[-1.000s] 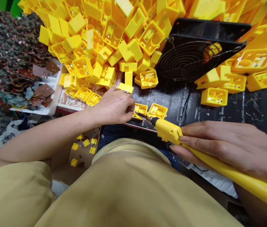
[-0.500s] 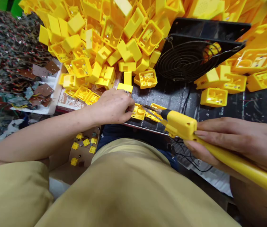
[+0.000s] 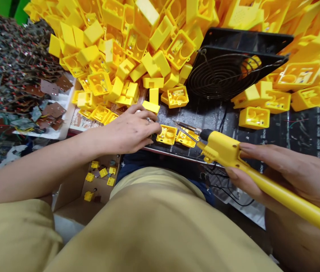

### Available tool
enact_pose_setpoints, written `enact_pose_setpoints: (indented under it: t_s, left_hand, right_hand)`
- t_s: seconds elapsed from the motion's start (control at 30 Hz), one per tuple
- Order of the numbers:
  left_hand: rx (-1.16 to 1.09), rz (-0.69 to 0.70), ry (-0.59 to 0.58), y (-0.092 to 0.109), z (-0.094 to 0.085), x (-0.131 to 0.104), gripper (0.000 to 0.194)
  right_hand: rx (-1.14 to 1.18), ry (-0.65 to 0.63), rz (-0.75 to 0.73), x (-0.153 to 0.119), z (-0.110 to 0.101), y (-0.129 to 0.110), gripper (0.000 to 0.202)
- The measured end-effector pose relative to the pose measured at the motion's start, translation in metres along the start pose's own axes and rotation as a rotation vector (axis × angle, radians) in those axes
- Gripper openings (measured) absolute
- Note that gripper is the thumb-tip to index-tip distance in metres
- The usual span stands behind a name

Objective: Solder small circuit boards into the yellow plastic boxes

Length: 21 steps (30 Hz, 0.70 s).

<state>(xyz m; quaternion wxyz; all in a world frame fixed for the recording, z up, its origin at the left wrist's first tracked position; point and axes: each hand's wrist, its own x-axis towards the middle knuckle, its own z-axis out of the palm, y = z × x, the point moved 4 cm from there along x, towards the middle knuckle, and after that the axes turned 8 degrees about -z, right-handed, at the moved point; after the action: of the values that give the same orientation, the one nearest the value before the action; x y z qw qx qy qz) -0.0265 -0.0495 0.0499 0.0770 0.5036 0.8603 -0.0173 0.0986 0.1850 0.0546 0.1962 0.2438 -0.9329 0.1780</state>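
My right hand [image 3: 287, 170] is wrapped round the yellow handle of a soldering gun [image 3: 224, 147], which has a metal tip and a thin feed tube pointing left. Its tip hovers over two small open yellow plastic housings lying side by side, the left housing [image 3: 166, 135] and the right housing [image 3: 187, 138], near the table's front edge. No contact between tip and housings can be made out. My left hand [image 3: 128, 130], wearing a ring, is just left of the left housing. Its fingers are loosely bent and apart; the space beneath them is partly hidden.
Yellow housings [image 3: 137, 41] are heaped along the back. A black fan [image 3: 219, 71] stands at the back right. On the left, many small circuit boards [image 3: 15, 71] lie piled on a white tray [image 3: 63, 126]. Below, a cardboard box [image 3: 75, 196] holds several yellow pieces.
My left hand's fingers have loosened from a closed pinch and spread, the hand shifting slightly left. The soldering gun has moved a little right and down, its tip further off the housings.
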Motion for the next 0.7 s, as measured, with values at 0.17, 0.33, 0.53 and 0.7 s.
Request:
enact_pose_setpoints:
  t_s: [0.17, 0.33, 0.53, 0.7]
  left_hand:
    - [-0.011, 0.056, 0.159, -0.008, 0.010, -0.005, 0.027]
    - [-0.079, -0.034, 0.191, -0.007, 0.012, -0.003, 0.025]
    - [-0.084, -0.127, 0.155, 0.000, 0.015, -0.001, 0.022]
    - [-0.072, -0.152, 0.130, 0.002, 0.012, 0.004, 0.021]
  right_hand:
    - [-0.012, 0.087, -0.024, 0.002, 0.001, -0.006, 0.034]
    - [0.015, 0.079, -0.087, 0.005, -0.001, -0.008, 0.029]
    - [0.120, 0.071, -0.141, 0.006, -0.007, -0.012, 0.026]
    - [0.262, 0.007, -0.230, 0.014, -0.010, -0.022, 0.032]
